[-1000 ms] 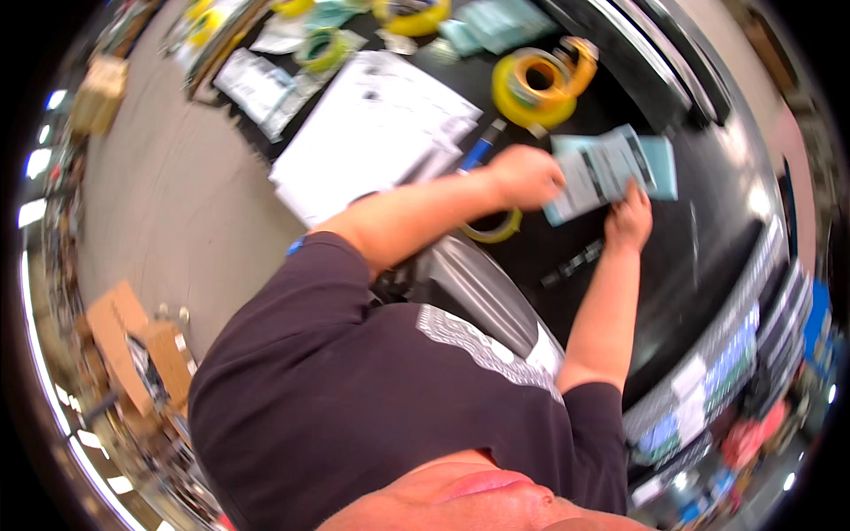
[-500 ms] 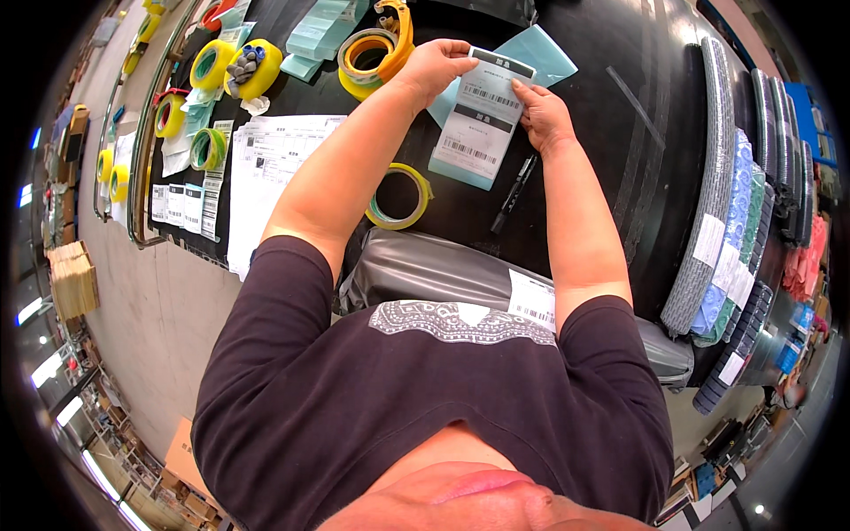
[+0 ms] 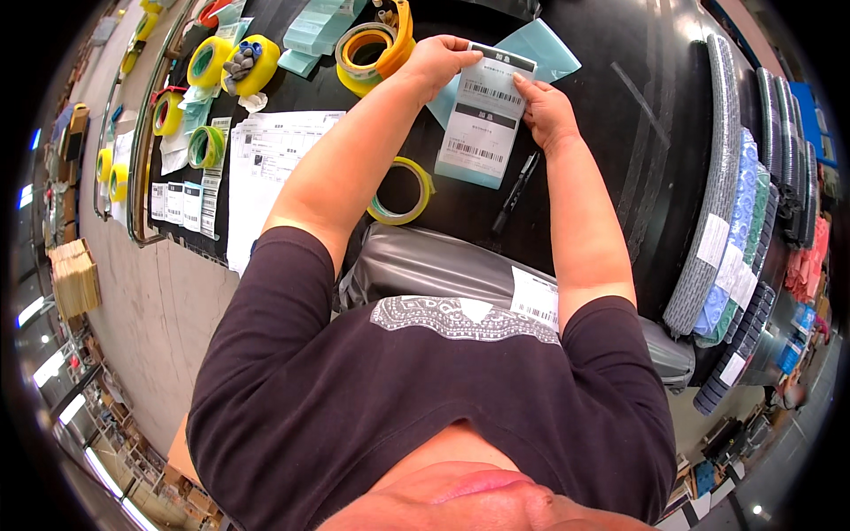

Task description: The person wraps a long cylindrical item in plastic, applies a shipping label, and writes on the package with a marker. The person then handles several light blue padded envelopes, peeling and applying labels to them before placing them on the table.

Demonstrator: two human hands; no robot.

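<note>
Between both hands is a strip of white printed labels (image 3: 483,113) with black bands and barcodes on pale blue backing. My left hand (image 3: 443,64) pinches its upper left corner between thumb and fingers. At the upper right edge, my right hand (image 3: 546,111) grips the same strip with thumb and curled fingers. More pale blue backing (image 3: 544,51) spreads out behind the strip on the black table (image 3: 620,203). A black marker pen (image 3: 515,192) lies just below my right hand. Nearer me, a yellow tape roll (image 3: 425,195) rests by a grey plastic-wrapped package (image 3: 425,257) bearing a white label.
An orange tape dispenser (image 3: 400,44) stands beside my left hand. Printed sheets (image 3: 266,168), several tape rolls (image 3: 208,62) and folded blue label strips (image 3: 317,35) occupy the left side. Rolled patterned mats (image 3: 704,230) line the right edge.
The label strip hangs slightly straighter, its lower end shifted a little right. Both hands keep their hold, with the left nudged slightly up and the right slightly right.
</note>
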